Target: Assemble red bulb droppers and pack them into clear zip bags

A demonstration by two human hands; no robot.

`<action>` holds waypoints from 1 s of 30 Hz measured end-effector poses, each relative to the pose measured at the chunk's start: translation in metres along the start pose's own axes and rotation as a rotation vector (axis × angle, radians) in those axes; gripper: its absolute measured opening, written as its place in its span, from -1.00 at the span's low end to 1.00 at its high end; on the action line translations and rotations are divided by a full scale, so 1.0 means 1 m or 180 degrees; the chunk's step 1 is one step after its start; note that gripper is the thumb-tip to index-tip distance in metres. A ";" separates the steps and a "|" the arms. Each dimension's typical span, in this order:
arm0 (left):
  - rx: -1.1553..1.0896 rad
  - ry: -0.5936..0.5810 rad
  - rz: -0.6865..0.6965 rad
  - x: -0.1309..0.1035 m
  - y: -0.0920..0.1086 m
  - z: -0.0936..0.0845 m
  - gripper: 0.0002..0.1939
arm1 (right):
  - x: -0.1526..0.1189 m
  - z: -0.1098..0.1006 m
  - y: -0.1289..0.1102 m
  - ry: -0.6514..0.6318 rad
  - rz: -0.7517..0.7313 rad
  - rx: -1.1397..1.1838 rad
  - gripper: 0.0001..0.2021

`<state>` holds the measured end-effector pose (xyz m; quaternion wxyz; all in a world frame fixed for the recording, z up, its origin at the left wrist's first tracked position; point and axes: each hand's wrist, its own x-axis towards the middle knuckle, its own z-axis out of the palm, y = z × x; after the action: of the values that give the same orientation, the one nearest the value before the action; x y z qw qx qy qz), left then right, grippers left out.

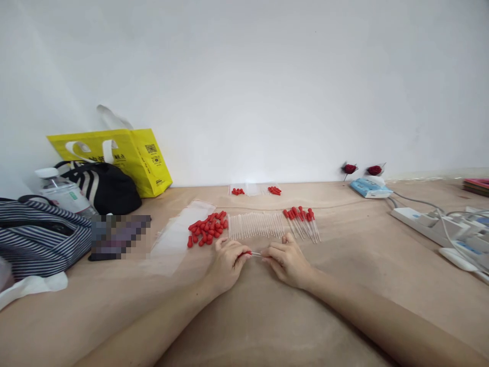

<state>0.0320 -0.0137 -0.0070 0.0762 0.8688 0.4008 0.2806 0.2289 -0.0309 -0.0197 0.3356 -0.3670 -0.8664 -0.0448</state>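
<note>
Between finger and thumb, my left hand [228, 261] pinches a red rubber dropper bulb [248, 253], mostly covered by the fingers. My right hand [288, 261] grips a thin clear dropper tube [256, 254], whose end meets the bulb; how far it sits inside cannot be made out. Just beyond my hands lies a row of clear tubes [255, 225], side by side. Loose red bulbs [206, 228] are heaped left of that row. On its right rest several droppers [302, 220] with red bulbs on clear tubes.
Clear plastic bags [179, 229] lie left of the bulbs. Small bags with red bulbs [237, 191] lie near the wall. At left are a striped bag [46, 234], a bottle [66, 193] and a yellow bag [147, 163]; at right, a tissue pack [370, 187] and a power strip [416, 227].
</note>
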 end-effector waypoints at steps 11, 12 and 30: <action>0.0035 -0.0161 0.0555 -0.003 0.004 0.001 -0.83 | -0.002 0.001 0.001 0.0185 -0.0143 0.0068 -0.82; 0.0043 -0.0149 0.0588 -0.003 0.004 0.001 -0.83 | -0.001 0.001 0.000 0.0200 -0.0130 0.0100 -0.82; 0.0070 -0.0132 0.0411 -0.001 0.001 0.000 -0.88 | 0.002 -0.001 0.006 -0.0231 0.0077 0.0177 -0.83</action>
<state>0.0321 -0.0148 -0.0073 0.0567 0.8993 0.3454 0.2623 0.2320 -0.0258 -0.0187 0.3145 -0.3694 -0.8744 -0.0033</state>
